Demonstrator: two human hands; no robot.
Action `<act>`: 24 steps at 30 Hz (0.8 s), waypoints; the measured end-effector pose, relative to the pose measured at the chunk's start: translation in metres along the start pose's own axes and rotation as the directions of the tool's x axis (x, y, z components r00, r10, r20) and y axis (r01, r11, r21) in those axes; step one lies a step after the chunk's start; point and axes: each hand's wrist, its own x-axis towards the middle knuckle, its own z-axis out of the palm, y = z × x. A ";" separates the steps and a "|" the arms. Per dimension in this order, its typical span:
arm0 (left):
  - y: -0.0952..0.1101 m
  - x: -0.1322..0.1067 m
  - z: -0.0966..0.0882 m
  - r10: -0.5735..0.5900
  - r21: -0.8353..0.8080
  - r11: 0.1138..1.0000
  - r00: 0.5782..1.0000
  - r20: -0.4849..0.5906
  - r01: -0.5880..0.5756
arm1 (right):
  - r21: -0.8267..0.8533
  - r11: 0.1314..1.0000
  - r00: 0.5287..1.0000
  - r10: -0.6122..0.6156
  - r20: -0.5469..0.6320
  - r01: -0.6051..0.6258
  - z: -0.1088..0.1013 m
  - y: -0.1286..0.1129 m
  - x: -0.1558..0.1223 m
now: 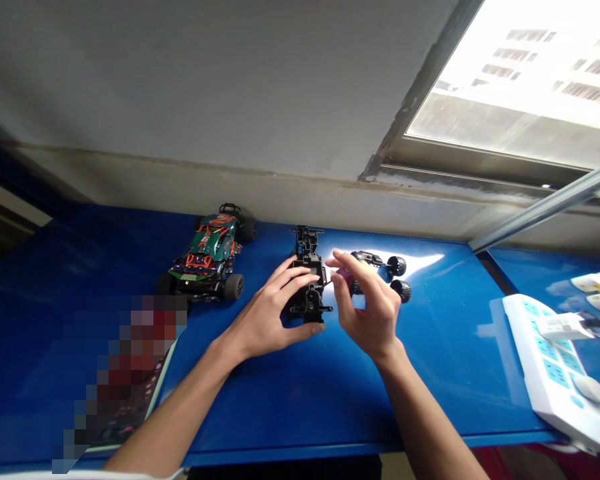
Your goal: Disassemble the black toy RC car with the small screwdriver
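Black chassis (307, 273) lies lengthwise twd wall (180, 100); left hand (267, 317) grips it.

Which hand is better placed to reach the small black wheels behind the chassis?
Probably right: the right hand, pinching a purple part, is beside the small black wheels; the left hand grips the black plastic chassis.

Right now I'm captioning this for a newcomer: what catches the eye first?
At the middle of the blue table, the left hand grips a black RC car chassis while the right hand pinches a small pink part beside it. A green and orange RC car stands at the back left; a white power strip lies far right.
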 end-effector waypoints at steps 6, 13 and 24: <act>0.001 0.001 0.000 -0.002 0.005 1.000 1.000 0.007 0.002 | -0.070 0.996 0.992 0.061 0.107 -0.053 -0.012 -0.004 0.011; 0.000 -0.001 0.000 0.017 0.019 1.000 1.000 -0.001 -0.017 | -0.128 0.988 0.830 0.138 0.540 -0.081 -0.030 -0.017 0.048; -0.001 -0.001 0.001 0.029 0.021 0.999 1.000 -0.010 -0.029 | 0.097 0.995 0.995 -0.023 -0.101 0.033 0.015 0.020 -0.001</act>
